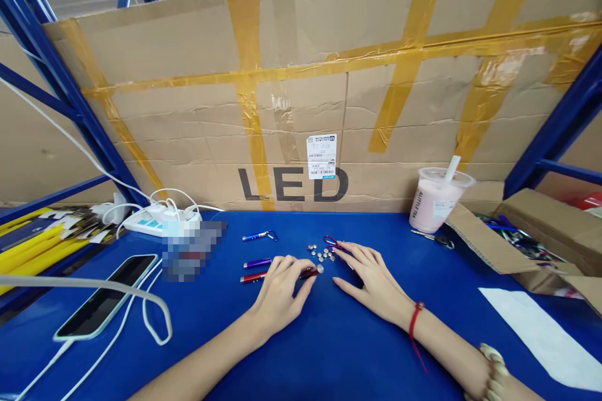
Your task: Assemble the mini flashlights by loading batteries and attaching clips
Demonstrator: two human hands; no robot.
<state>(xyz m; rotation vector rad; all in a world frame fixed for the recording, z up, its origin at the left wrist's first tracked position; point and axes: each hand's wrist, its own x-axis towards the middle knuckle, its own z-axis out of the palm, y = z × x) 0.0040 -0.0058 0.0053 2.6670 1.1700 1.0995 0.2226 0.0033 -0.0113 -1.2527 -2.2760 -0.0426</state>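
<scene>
My left hand (pixel 278 291) rests on the blue table (pixel 329 351) with its fingers bent over a small red pen-shaped torch (pixel 254 276), its fingertips touching the torch's right end. My right hand (pixel 368 274) lies flat beside it, fingers stretched out towards a red carabiner clip (pixel 330 240). Several small silver button cells (pixel 321 253) lie scattered between and just beyond the two hands. A purple torch (pixel 257 262) lies left of my left hand. A blue torch with a carabiner (pixel 259 236) lies farther back.
A phone (pixel 106 296) on a white cable lies at the left, with a white power strip (pixel 157 218) behind it. A pink drink cup (pixel 435 198) stands at the back right beside an open cardboard box (pixel 512 235) of parts. A taped cardboard wall (pixel 301 106) closes the back.
</scene>
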